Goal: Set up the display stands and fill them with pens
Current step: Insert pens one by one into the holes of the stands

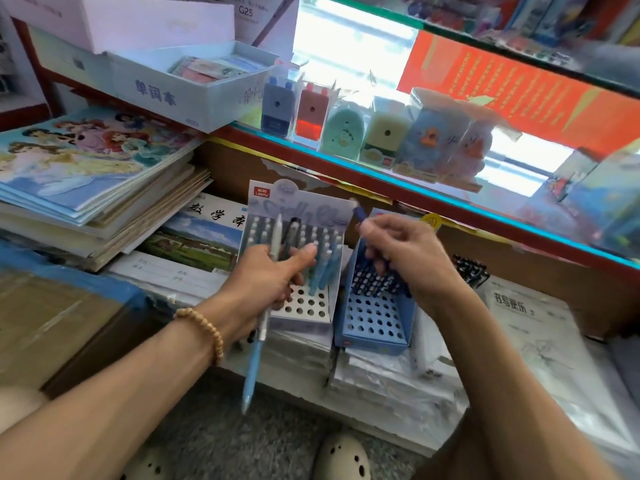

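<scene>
Two perforated display stands sit side by side on plastic-wrapped paper packs. The pale stand on the left has pens standing in its back rows and an upright printed card behind them. The blue stand on the right holds dark blue pens in its rear holes. My left hand grips a small bundle of pens in front of the pale stand; a light blue one hangs down below the fist. My right hand pinches one dark blue pen above the blue stand, tilted up to the left.
Stacked notebooks and picture books lie to the left, a cardboard box at near left. A glass shelf behind carries boxed pencil sharpeners. More wrapped paper packs lie to the right. My shoes show at the bottom.
</scene>
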A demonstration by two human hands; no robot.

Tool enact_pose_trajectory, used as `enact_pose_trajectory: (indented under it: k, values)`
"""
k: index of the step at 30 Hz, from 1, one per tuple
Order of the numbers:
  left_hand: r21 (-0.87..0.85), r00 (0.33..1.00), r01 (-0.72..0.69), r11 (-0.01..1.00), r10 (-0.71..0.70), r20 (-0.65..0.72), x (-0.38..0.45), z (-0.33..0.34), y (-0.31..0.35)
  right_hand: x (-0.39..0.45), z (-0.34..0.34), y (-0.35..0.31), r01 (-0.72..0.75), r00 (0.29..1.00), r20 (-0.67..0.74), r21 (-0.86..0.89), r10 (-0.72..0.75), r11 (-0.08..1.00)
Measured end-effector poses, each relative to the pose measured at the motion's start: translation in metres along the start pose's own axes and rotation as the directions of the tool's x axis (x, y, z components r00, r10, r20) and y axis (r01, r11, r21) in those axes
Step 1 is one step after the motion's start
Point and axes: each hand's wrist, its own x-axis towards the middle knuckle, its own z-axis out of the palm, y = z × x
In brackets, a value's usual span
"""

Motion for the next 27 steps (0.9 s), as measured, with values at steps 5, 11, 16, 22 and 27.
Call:
enact_pose_trajectory:
  k: [5,11,16,22,27]
  values:
    - [0.025,0.997,-0.066,0.998,0.066,-0.026,0.006,0.009,0.004,-0.007,0.006,0.011,0.138,0.941,0.336,-0.284,-0.037,0.949]
    - [0.182,0.998,-0.042,0.982,0.032,0.059,0.01,0.024,-0.001,-0.011,-0.013,0.02,0.143,0.95,0.309,-0.324,-0.038,0.935]
    - [0.065,1.0,0.013,0.998,-0.011,-0.024,0.018,0.029,0.0,-0.011,-0.051,0.024,0.041,0.997,0.072,-0.395,-0.013,0.918]
    - [0.125,0.991,0.018,0.992,-0.034,0.13,0.021,0.042,-0.001,-0.014,-0.058,0.027,-0.082,0.985,-0.109,0.389,0.134,0.918]
    - [0.211,0.991,-0.014,0.977,-0.014,0.134,0.022,0.056,-0.008,-0.011,-0.065,0.031,-0.021,0.944,-0.309,0.306,0.12,0.952]
